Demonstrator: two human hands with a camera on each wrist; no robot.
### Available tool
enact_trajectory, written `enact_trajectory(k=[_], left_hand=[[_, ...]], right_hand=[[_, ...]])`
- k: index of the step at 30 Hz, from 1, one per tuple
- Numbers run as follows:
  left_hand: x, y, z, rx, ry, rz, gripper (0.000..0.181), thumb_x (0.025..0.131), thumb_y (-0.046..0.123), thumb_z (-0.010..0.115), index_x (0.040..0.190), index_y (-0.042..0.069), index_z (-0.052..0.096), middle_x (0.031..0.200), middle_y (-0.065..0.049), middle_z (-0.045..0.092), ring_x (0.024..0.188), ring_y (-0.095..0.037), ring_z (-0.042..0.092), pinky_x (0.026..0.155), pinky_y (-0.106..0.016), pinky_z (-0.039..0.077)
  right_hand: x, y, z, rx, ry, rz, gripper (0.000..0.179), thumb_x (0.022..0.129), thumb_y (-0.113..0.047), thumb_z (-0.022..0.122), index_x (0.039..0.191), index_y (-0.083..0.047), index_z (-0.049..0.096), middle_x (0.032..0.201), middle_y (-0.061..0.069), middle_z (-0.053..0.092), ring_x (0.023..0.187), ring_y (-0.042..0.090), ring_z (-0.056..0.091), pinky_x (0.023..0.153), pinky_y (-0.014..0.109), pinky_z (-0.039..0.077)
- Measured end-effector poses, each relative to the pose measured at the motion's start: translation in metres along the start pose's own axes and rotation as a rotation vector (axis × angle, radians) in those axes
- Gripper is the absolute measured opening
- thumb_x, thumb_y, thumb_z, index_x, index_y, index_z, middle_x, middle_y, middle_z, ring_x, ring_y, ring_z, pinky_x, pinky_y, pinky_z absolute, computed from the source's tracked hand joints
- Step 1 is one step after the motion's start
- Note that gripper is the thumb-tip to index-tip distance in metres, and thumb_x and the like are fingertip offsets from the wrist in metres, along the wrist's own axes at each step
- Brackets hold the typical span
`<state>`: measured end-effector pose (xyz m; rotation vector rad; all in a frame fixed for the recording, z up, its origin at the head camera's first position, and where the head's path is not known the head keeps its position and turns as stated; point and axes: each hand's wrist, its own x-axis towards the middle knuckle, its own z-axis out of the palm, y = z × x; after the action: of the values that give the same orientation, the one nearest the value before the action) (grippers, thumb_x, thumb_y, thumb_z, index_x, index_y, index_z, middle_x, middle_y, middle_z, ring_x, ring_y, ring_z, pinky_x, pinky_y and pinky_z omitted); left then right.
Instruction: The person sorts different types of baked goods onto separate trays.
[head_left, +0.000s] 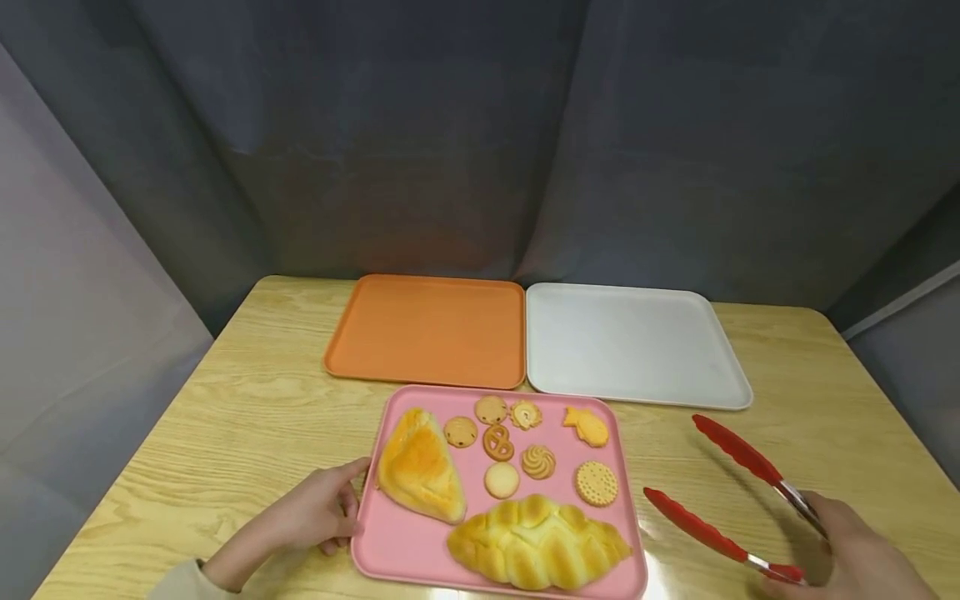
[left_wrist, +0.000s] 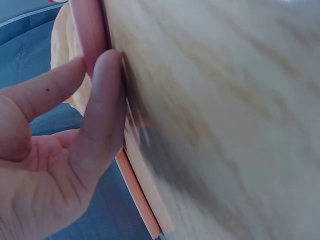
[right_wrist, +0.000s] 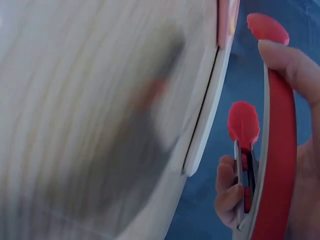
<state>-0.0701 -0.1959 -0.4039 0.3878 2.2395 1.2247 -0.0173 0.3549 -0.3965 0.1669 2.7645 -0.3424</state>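
A pink tray (head_left: 405, 554) lies at the near middle of the table. My left hand (head_left: 318, 510) pinches its left rim; in the left wrist view the thumb and a finger (left_wrist: 104, 82) meet at the tray's edge. On the tray are a triangular bread (head_left: 420, 467), a long braided bread (head_left: 540, 543) and several small cookies, among them a pretzel-shaped cookie (head_left: 498, 442), a fish-shaped cookie (head_left: 587, 427) and a round dotted cookie (head_left: 596, 483). My right hand (head_left: 862, 550) grips red-tipped tongs (head_left: 738, 450), their arms spread apart above the table to the right of the tray.
Behind the pink tray an orange tray (head_left: 431, 329) and a white tray (head_left: 633, 346) lie side by side with nothing on them. The wooden table (head_left: 247, 417) ends at a dark curtain (head_left: 405, 142) at the back.
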Motion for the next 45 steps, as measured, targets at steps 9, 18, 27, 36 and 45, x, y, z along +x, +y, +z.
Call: enact_trajectory(k=[9, 18, 27, 36, 45], left_hand=[[0.000, 0.000, -0.001, -0.005, -0.002, 0.011, 0.079, 0.075, -0.007, 0.066, 0.137, -0.016, 0.018, 0.069, -0.007, 0.052, 0.049, -0.015, 0.052, 0.040, -0.029, 0.050], [0.000, 0.001, -0.001, 0.007, -0.008, 0.014, 0.079, 0.075, -0.008, 0.066, 0.137, -0.017, 0.018, 0.068, -0.007, 0.052, 0.048, -0.015, 0.052, 0.040, -0.030, 0.050], [0.001, 0.001, -0.003, 0.036, -0.028, 0.022, 0.077, 0.077, -0.006, 0.064, 0.137, -0.016, 0.017, 0.071, -0.007, 0.054, 0.050, -0.013, 0.054, 0.042, -0.028, 0.051], [0.001, 0.000, -0.003, 0.028, -0.018, 0.010, 0.078, 0.076, -0.007, 0.065, 0.138, -0.016, 0.017, 0.071, -0.007, 0.053, 0.048, -0.013, 0.052, 0.041, -0.028, 0.051], [0.000, 0.001, -0.002, 0.015, -0.018, 0.011, 0.079, 0.077, -0.005, 0.066, 0.138, -0.015, 0.017, 0.070, -0.008, 0.053, 0.048, -0.014, 0.051, 0.041, -0.030, 0.050]], right_hand=[[-0.012, -0.027, -0.001, 0.058, 0.136, -0.174, 0.099, 0.063, -0.055, 0.074, 0.125, 0.012, 0.036, 0.108, 0.025, 0.054, 0.082, 0.030, 0.054, 0.058, 0.045, 0.050], [-0.018, -0.039, -0.001, 0.034, 0.173, -0.211, 0.095, 0.062, -0.055, 0.075, 0.129, 0.000, 0.036, 0.080, 0.003, 0.048, 0.063, 0.012, 0.042, 0.047, 0.023, 0.031], [-0.024, -0.057, -0.003, -0.040, 0.351, -0.388, 0.096, 0.047, -0.069, 0.075, 0.119, -0.011, 0.049, 0.105, 0.000, 0.053, 0.080, 0.016, 0.053, 0.054, 0.031, 0.047], [-0.022, -0.071, -0.004, -0.094, 0.329, -0.479, 0.091, 0.048, -0.073, 0.070, 0.117, -0.016, 0.053, 0.106, -0.008, 0.053, 0.086, 0.011, 0.054, 0.062, 0.034, 0.052], [-0.017, -0.080, -0.003, -0.078, 0.200, -0.504, 0.092, 0.051, -0.076, 0.066, 0.119, -0.017, 0.053, 0.112, -0.006, 0.052, 0.092, 0.014, 0.054, 0.066, 0.038, 0.053]])
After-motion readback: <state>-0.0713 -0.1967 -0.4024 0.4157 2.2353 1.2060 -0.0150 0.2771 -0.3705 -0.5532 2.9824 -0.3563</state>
